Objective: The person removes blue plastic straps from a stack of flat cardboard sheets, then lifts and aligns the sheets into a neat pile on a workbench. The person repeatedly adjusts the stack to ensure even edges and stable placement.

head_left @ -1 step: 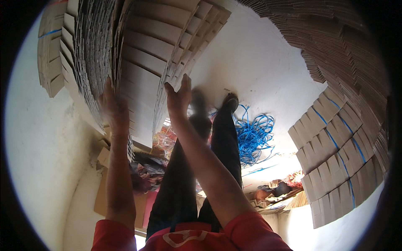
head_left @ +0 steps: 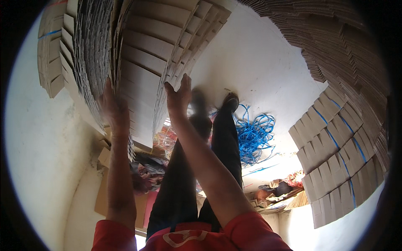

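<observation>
A tall stack of flat brown cardboard sheets (head_left: 144,83) with slotted edges rises in front of me at the upper left. Its many thin layers fan out at the left side. My left hand (head_left: 114,108) is held up at the lower part of those layered edges, fingers stretched upward and a little blurred; whether it touches them I cannot tell. At the stack's right edge is my right hand (head_left: 179,98), open, with the thumb apart from the fingers and nothing in it. A gap of cardboard face lies between the two hands.
Tangled blue strapping (head_left: 253,136) lies on the floor beside my shoe (head_left: 230,101). Blue-strapped cardboard bundles (head_left: 335,167) stand at the right, below a large layered cardboard pile (head_left: 331,42). Another strapped bundle (head_left: 49,54) stands at far left. Dark cloth (head_left: 146,171) lies behind my left forearm.
</observation>
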Demonstrator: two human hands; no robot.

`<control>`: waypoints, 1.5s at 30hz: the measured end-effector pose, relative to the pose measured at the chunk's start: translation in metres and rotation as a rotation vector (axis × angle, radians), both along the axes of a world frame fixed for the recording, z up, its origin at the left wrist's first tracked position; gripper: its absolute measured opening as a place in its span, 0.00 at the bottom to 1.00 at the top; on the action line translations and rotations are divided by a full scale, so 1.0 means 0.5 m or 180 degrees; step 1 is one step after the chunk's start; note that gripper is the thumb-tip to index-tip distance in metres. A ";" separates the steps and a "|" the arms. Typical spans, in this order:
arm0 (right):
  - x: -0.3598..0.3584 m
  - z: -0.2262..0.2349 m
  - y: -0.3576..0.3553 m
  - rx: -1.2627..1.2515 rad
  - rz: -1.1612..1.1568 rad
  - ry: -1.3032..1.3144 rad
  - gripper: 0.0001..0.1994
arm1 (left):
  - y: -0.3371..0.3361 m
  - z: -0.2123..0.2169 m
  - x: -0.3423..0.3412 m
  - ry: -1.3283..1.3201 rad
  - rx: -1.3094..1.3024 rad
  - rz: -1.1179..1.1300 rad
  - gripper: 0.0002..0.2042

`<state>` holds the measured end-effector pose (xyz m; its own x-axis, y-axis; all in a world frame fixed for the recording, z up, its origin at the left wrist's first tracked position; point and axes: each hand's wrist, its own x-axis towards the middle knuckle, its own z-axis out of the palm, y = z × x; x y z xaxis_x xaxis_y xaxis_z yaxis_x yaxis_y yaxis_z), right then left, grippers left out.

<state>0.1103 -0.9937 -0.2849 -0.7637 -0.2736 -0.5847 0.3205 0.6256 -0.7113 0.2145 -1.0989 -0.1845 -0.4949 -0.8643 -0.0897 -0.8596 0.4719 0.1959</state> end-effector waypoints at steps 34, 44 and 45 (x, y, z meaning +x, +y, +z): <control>-0.014 0.020 -0.031 -0.0704 0.0153 -0.0024 0.25 | -0.002 -0.024 0.017 0.0415 -0.0432 -0.0343 0.34; -0.033 0.072 -0.060 -0.0893 0.0277 -0.0379 0.27 | 0.001 -0.024 0.008 0.0442 -0.0434 -0.0481 0.34; -0.036 0.079 -0.065 -0.0640 0.0662 -0.0055 0.27 | 0.003 -0.023 0.009 0.0376 -0.0394 -0.0422 0.34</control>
<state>0.0925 -1.0261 -0.2452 -0.6696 -0.5349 -0.5153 0.2132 0.5262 -0.8232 0.2191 -1.0976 -0.1958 -0.6057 -0.7918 0.0785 -0.7630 0.6060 0.2250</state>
